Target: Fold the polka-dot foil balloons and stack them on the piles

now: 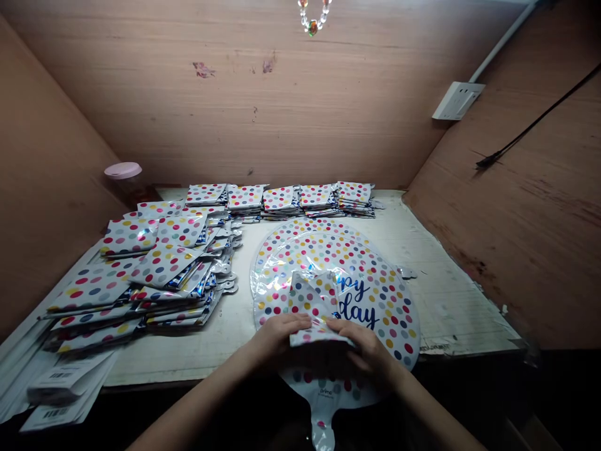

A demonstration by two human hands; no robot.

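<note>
A polka-dot foil balloon [312,297], folded into a narrow strip, lies between my hands. My left hand [280,331] presses its fingers on the left side of the lower fold. On the right side, my right hand [365,346] grips the same fold, thumb and fingertips partly hidden. Beneath it are flat round foil balloons [392,304] with coloured dots and blue lettering, partly covered by the folded one. A balloon neck [322,426] hangs over the table's front edge toward me.
Folded balloons are heaped [171,269] at the left, and several small stacks [280,202] line the back. White labelled papers [61,394] lie front left, near a pink-lidded jar [123,172]. Wooden panels enclose the table [451,288]; a power socket [457,100] and cable [530,128] are at right.
</note>
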